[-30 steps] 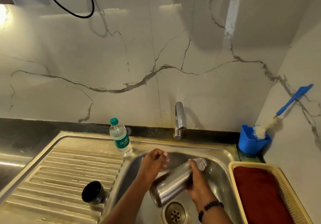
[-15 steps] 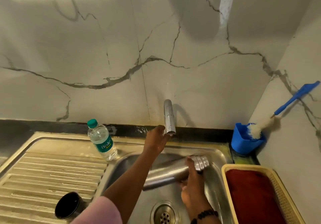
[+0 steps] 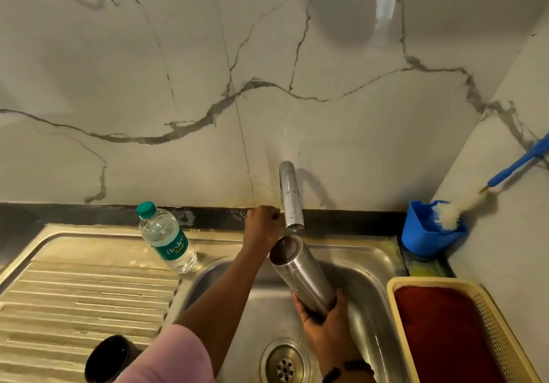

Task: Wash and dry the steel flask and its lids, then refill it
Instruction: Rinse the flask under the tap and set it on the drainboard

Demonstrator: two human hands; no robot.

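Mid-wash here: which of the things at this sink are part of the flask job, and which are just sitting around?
In the job:
- steel flask, held in the right hand with its mouth under the tap
- left hand at the tap
- black lid on the draining board
- water bottle, probably for the refill

Lying about:
- blue holder with bottle brush
- basket with red cloth
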